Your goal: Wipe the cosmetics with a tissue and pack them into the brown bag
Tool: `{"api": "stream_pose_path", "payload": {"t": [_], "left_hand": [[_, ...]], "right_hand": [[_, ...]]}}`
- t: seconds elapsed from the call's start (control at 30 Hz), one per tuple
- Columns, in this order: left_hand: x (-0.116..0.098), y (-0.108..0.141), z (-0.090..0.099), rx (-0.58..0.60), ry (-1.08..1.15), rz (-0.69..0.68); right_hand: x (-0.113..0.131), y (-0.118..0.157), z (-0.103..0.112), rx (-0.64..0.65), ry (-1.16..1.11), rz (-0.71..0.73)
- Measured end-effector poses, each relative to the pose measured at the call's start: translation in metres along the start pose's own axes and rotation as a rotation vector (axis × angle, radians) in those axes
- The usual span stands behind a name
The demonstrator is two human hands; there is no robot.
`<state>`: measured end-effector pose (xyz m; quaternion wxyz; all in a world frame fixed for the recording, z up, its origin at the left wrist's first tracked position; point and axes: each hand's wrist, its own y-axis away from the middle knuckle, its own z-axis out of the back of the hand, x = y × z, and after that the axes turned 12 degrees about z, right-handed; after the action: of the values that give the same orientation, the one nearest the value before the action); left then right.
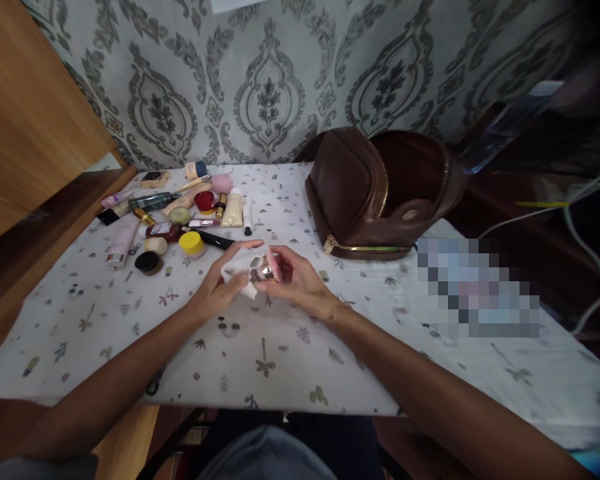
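Observation:
Over the middle of the table, my right hand (300,283) grips a small shiny cosmetic container (267,267) with a pink end and a rose-gold side. My left hand (219,283) holds a crumpled white wipe (240,272) against the container's left side. Fingers cover much of the container, so its exact kind is unclear. Just beyond my left hand lie a black tube-like item (207,238) and a small jar with a yellow lid (191,244).
Several cosmetics crowd the table's back left, among them a pink tube (123,241), a cream tube (233,209), a red jar (205,201) and a round black lid (148,262). A brown bag (347,193) stands unzipped at back right. A blurred-out item (480,287) lies at right.

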<state>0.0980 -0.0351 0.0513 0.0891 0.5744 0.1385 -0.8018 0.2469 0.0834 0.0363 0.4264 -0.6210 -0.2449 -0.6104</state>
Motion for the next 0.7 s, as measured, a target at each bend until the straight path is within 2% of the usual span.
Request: {"api": "stream_pose_path", "payload": {"t": [0.07,0.13,0.27,0.4,0.57,0.7], "left_hand": [[0.001,0.0,-0.002,-0.013,-0.02,-0.03],[0.003,-0.001,-0.005,-0.066,-0.038,-0.005],[0.008,-0.007,-0.004,-0.238,-0.079,0.079],[0.018,-0.014,0.004,-0.397,-0.03,0.067],[0.021,-0.018,0.005,-0.373,0.22,0.174],[0.013,-0.013,-0.002,-0.418,0.192,0.199]], "right_hand": [[0.001,0.0,0.0,0.01,0.031,0.011],[0.001,0.001,0.0,0.028,0.069,0.04],[0.001,0.004,-0.002,0.079,0.149,0.106],[0.001,0.006,-0.004,0.118,0.157,0.142],[0.005,0.009,-0.006,0.167,0.09,0.18],[0.011,0.015,-0.012,0.221,0.11,0.242]]}}
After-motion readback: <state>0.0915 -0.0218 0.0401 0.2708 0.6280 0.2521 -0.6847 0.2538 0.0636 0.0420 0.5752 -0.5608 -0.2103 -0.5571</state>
